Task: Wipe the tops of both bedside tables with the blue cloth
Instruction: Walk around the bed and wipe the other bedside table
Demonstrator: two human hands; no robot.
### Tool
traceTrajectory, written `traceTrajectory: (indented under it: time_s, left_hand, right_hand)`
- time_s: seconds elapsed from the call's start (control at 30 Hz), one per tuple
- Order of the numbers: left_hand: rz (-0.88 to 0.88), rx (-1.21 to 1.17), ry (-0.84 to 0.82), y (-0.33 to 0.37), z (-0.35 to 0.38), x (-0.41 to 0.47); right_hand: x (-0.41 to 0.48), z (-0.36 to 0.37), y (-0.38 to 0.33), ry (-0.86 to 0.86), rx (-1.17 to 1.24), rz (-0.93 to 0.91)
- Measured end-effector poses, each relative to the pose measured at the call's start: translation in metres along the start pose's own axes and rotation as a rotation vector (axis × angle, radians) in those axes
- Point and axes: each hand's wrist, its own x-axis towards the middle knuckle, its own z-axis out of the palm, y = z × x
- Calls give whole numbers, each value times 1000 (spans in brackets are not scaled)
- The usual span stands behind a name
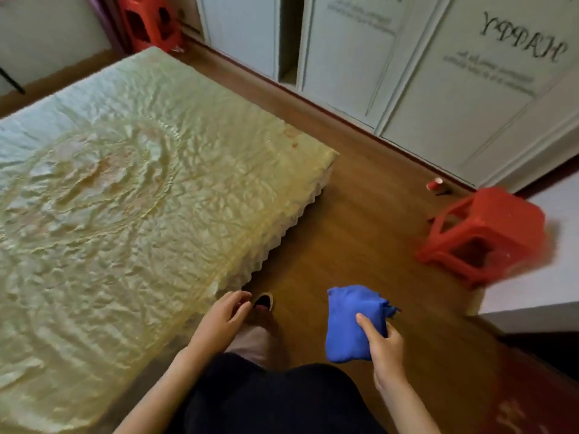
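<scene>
So at this point my right hand (pixel 387 349) was gripping the blue cloth (pixel 351 321), all bunched up into a lump, thumb across the front and fingers wrapped round the back. The cloth was up in the air over the wooden floor (pixel 360 230), not touching anything but the hand. My left hand (pixel 219 321) was empty, with loosely curled, relaxed fingers, hanging just beside the near edge of the bed (pixel 125 198).

The bed filled most of the left side of the view. It had a pale yellow-green quilted cover, pretty crinkly, with a scalloped trim along the side. Right below the left hand I could see a foot in a dark slipper (pixel 263 301) on the floor, close to the bed's edge, and dark trousers at the bottom of the view.

Off to the right a red stool (pixel 482 236) stood on the floor, blurry and looking tilted, just beside a white bench (pixel 539 286) at the edge of the view. I honestly couldn't tell if that was one of the bedside tables. A small red cup (pixel 435 184) lay on its side on the floor near the white wardrobe (pixel 438 89), which had mirrored lettering on the doors. There was another red stool (pixel 150 23) in the far corner past the bed.
</scene>
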Motion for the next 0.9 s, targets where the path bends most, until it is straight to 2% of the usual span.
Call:
traceTrajectory:
  time_s: [0.17, 0.37, 0.47, 0.7, 0.9]
  left_hand:
    - [-24, -55, -59, 3, -31, 90]
    - [15, -43, -55, 42, -93, 207]
    - [35, -14, -109, 67, -110, 261]
    - [99, 10, -214, 155, -90, 373]
    - [92, -52, -237, 243, -42, 483]
  right_hand:
    - [52, 37, -25, 87, 59, 36]
    - [127, 101, -113, 160, 133, -51]
    - [163, 116, -153, 190, 150, -89]
    - [250, 96, -206, 323, 175, -68]
    - [370, 47, -256, 400, 167, -44]
